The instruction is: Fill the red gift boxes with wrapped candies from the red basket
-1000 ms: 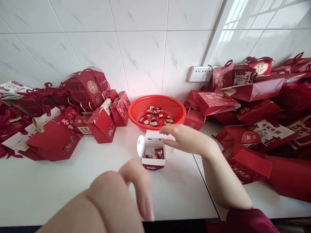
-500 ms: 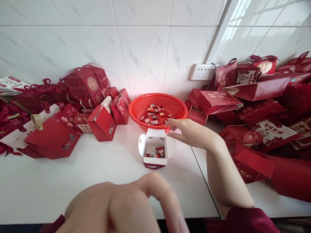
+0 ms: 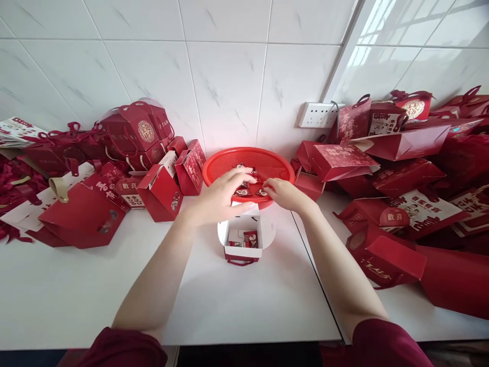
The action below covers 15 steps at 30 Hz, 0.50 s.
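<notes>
A red plastic basket with perforated sides holds several wrapped candies. My left hand reaches over its front left rim, fingers apart and thumb stretched out, holding nothing visible. On the other side, my right hand dips over the front right rim; its thumb and fingers come together at a wrapped candy. Between my forearms stands a small box, white inside and dark red outside, its flaps spread and a cord handle at the front. A few red wrapped candies lie in the box.
Red gift boxes stand at the left against the tiled wall. A larger heap of red boxes fills the right side. A white power socket is on the wall. A dark seam crosses the white tabletop.
My left hand has moved from close to the camera forward to the basket. My right hand has shifted slightly left, down among the candies. The open box stays in place.
</notes>
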Tool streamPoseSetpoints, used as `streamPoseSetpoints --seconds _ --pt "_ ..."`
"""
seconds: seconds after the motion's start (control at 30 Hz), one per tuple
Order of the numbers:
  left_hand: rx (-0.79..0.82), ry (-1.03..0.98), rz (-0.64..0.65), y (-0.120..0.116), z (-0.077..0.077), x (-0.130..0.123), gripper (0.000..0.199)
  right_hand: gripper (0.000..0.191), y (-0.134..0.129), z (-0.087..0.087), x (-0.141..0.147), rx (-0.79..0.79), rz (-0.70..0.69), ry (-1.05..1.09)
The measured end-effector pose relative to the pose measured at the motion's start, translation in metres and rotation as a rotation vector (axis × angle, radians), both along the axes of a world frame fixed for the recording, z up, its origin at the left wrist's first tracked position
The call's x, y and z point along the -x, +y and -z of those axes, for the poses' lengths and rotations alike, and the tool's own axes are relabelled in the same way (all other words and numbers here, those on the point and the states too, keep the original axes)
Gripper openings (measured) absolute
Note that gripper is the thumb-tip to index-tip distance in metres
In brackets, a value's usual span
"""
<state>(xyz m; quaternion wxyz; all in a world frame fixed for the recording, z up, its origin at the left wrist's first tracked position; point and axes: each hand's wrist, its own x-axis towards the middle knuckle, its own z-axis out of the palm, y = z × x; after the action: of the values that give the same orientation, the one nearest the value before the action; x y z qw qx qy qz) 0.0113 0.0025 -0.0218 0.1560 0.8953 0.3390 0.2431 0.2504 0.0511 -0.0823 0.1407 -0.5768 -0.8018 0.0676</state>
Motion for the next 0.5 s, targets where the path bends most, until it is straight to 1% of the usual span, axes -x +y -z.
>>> streamPoseSetpoints --seconds 0.07,0.13,0.17,0.23,0.33,0.5 --pt "0.079 0.187 -0.119 0.029 0.024 -0.001 0.050 0.034 0.008 0.006 0.001 0.029 0.000 -0.030" --pt "0.120 0.300 -0.158 0.046 0.041 0.000 0.052 0.038 0.012 0.010 0.001 0.048 0.003 -0.064" --pt "0.119 0.327 -0.163 0.049 0.046 0.001 0.051 0.040 0.014 0.011 0.002 0.055 0.004 -0.083" --pt "0.094 0.364 -0.163 0.051 0.049 0.002 0.048 0.041 0.016 0.011 0.004 0.076 0.001 -0.126" --pt "0.062 0.408 -0.182 0.046 0.044 0.000 0.045 0.039 0.023 0.010 0.006 0.134 -0.026 -0.187" --pt "0.041 0.412 -0.202 0.043 0.041 -0.006 0.045 0.036 0.045 -0.002 0.009 0.306 -0.091 -0.217"
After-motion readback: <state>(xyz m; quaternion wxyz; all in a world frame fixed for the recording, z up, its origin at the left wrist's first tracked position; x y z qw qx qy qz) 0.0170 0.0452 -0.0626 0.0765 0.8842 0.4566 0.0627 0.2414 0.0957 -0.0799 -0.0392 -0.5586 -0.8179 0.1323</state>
